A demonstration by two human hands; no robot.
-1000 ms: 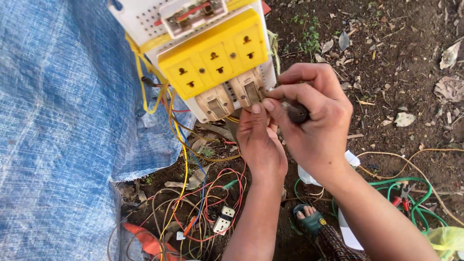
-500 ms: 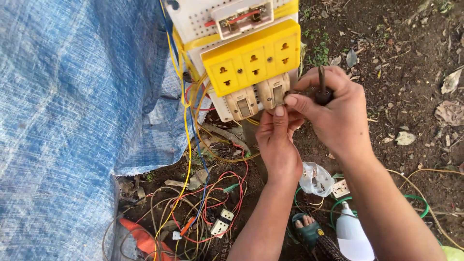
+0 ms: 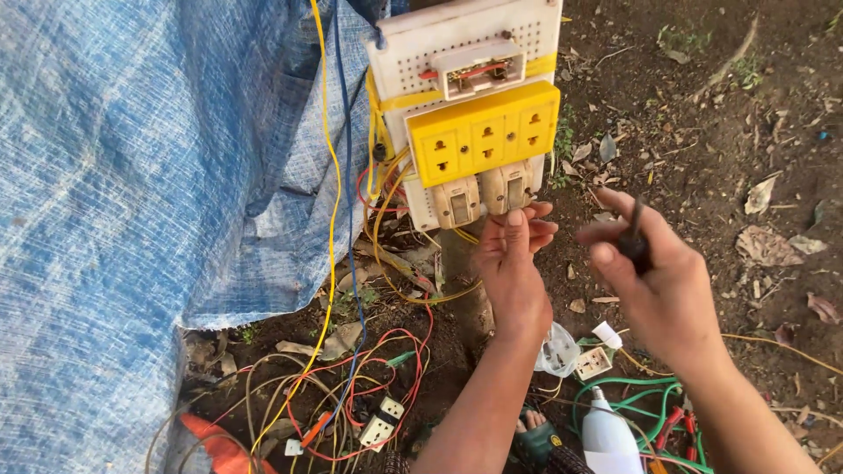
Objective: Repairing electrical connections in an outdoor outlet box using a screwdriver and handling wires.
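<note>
Nearest, below the yellow socket block (image 3: 483, 132), a white bulb (image 3: 608, 439) lies among tangled wires (image 3: 351, 395) on the soil. Right of and below the block, the right hand (image 3: 654, 281) is closed around a dark tool handle (image 3: 634, 246). The left hand (image 3: 511, 263), fingers loosely curled and holding nothing, touches the beige switches (image 3: 481, 200) just under the block. Left of it hangs a blue tarp (image 3: 114, 193).

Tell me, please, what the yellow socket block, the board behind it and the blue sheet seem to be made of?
Yellow socket block: moulded plastic, smooth, slightly glossy, by its even colour and crisp edges. White board: probably plastic, matt, punched with rows of small holes. Blue sheet: woven plastic tarpaulin, judging by its crosshatch weave and creases.
</note>
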